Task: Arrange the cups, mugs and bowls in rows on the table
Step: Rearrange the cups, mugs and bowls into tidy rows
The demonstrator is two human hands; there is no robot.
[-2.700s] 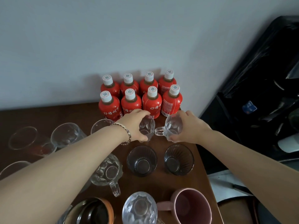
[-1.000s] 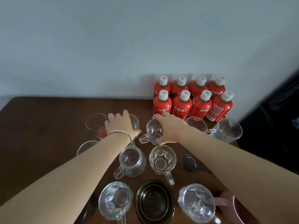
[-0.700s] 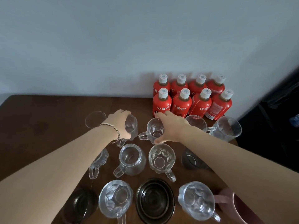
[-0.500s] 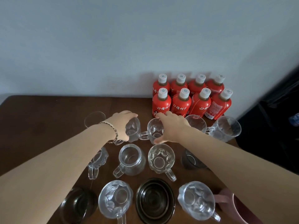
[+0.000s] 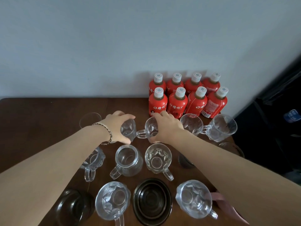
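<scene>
Now both hands (image 5: 117,128) grip adjacent glass mugs (image 5: 150,129), barely shifted since before.

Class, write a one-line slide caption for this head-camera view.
Left hand and right hand each grip a glass mug in the back row, before eight red bottles.

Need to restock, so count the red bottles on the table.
8, in two rows of four at the table's far right corner against the wall. Back row; front row. None seems hidden behind them.
</scene>
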